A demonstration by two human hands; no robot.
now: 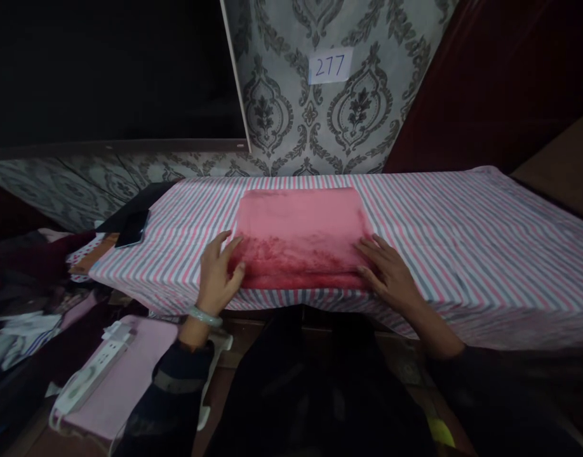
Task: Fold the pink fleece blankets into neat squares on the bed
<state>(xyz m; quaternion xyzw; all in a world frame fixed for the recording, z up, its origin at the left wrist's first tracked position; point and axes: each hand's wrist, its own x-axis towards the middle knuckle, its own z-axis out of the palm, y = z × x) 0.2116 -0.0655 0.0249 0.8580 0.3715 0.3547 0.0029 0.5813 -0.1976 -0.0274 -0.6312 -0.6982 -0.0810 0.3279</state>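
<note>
A folded pink-red plush cloth [301,231] lies flat on a striped sheet, its nap darker along the near part and the folded layers showing at the front edge. My left hand [219,270] is at its left side, fingers spread and the fingertips against the near-left edge. On the other side, my right hand [389,270] rests with stretched fingers on the near-right edge. Neither hand is wrapped round the cloth. A pale bangle [206,316] circles my left wrist.
The striped sheet [463,241] covers a long low surface against a patterned wall [310,114]. A phone [133,228] lies at its left end. A dark television [115,76] hangs above left. Below left, a power strip [96,368] sits on a pink stool-like top [139,374], beside piled clothes [29,330].
</note>
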